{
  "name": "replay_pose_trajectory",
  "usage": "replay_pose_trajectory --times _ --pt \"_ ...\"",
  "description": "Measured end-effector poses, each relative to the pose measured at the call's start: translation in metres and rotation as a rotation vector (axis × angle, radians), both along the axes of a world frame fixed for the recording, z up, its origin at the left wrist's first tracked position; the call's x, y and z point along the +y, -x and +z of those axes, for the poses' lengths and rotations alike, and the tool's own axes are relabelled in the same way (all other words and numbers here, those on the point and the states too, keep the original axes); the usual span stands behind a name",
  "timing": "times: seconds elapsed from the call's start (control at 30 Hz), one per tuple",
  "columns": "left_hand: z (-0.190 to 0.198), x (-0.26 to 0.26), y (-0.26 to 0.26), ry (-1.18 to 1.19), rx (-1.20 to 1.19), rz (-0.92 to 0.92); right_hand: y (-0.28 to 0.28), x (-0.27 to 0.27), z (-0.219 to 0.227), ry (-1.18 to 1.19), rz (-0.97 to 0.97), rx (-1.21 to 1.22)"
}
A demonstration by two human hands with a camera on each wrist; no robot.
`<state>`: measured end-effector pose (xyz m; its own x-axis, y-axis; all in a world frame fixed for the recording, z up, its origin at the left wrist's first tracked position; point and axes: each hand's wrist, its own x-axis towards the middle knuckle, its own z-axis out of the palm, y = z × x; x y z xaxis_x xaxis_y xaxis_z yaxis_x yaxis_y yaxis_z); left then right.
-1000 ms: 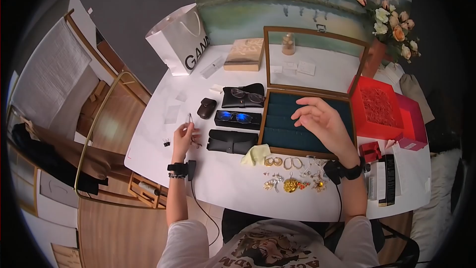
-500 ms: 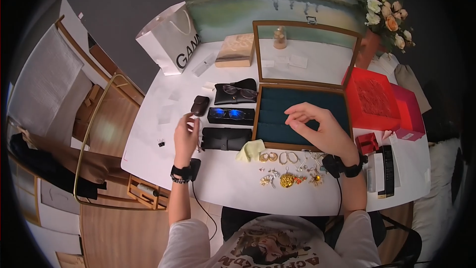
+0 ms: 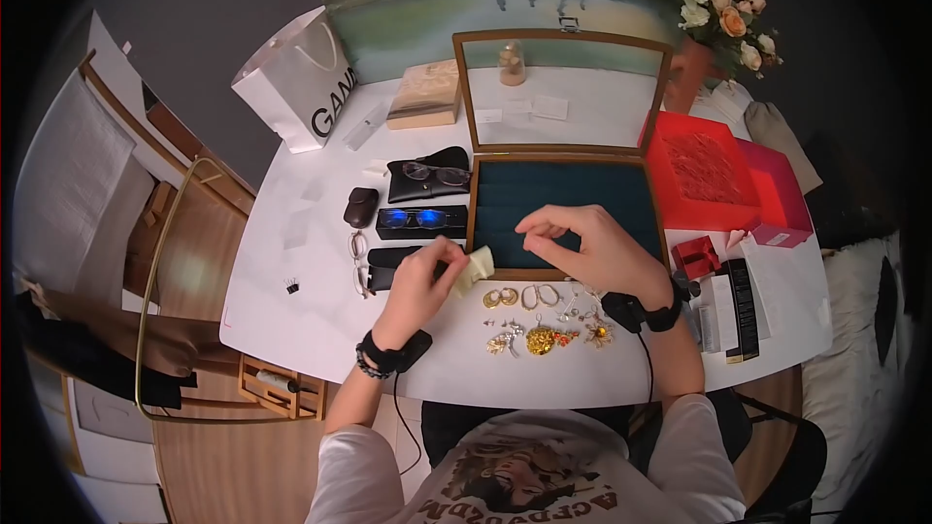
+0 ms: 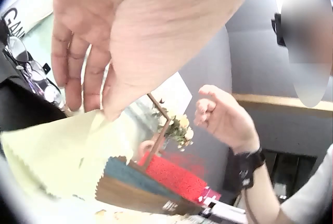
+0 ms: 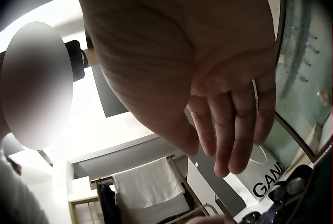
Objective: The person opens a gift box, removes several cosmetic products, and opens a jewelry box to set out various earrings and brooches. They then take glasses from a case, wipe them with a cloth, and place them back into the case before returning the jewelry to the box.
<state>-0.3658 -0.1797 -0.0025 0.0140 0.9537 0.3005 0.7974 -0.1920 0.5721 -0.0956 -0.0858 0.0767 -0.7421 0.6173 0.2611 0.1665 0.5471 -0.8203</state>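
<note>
My left hand (image 3: 417, 293) pinches a pale yellow-green cleaning cloth (image 3: 474, 272) between thumb and fingertips. The left wrist view shows the cloth (image 4: 67, 154) hanging from those fingers, its edge zigzag-cut. Behind the hand lies a black glasses case (image 3: 383, 267), partly hidden. A pair of thin-framed eyeglasses (image 3: 359, 250) rests on the table left of that case. My right hand (image 3: 600, 247) hovers over the front of a wooden jewelry box (image 3: 656, 218), lined in dark green. Its fingers are loosely bent and hold nothing, as the right wrist view of the hand (image 5: 223, 104) also shows.
Earrings and brooches (image 3: 544, 338) lie in rows in front of the box, whose glass lid (image 3: 563, 33) stands raised. Two more eyeglasses (image 3: 413, 219) sit on black cases. A brown pouch (image 3: 360, 206), paper bag (image 3: 296, 87) and red box (image 3: 699, 170) stand around.
The left hand has let go of the thin-framed eyeglasses beside the black case, moved right and taken hold of the cloth. The right hand stays over the box. The head view has shifted somewhat.
</note>
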Motion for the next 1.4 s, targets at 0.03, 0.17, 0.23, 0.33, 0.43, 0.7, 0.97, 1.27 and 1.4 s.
replay_pose_trajectory --times 0.03,0.17,0.23,0.33,0.43,0.7,0.97,1.27,1.4 --pt "0.008 0.005 -0.006 -0.014 -0.236 -0.052 0.001 0.003 -0.002 0.000 -0.006 -0.001" --pt "0.056 0.029 -0.041 -0.019 -0.647 -0.184 0.007 0.011 -0.009 -0.048 -0.154 0.134" --pt "0.076 0.041 -0.057 0.017 -0.761 -0.248 0.003 0.017 -0.012 -0.073 -0.197 0.152" --pt "0.083 0.063 -0.071 -0.056 -0.700 -0.290 -0.006 0.027 -0.011 -0.049 -0.276 0.293" --pt "0.086 0.071 -0.078 -0.033 -0.770 -0.298 -0.010 0.031 -0.012 -0.043 -0.296 0.368" --pt "0.076 0.076 -0.075 0.100 -0.880 -0.468 -0.002 0.035 -0.024 0.129 -0.151 0.425" --pt "0.069 0.072 -0.063 0.059 -0.930 -0.410 0.003 0.033 -0.025 0.452 -0.043 0.526" --pt "0.013 0.029 0.019 0.019 -0.781 -0.082 0.016 0.020 -0.024 0.445 0.012 0.381" --pt "-0.003 0.009 0.083 -0.073 -0.787 0.151 0.015 0.022 -0.028 0.442 0.029 0.361"
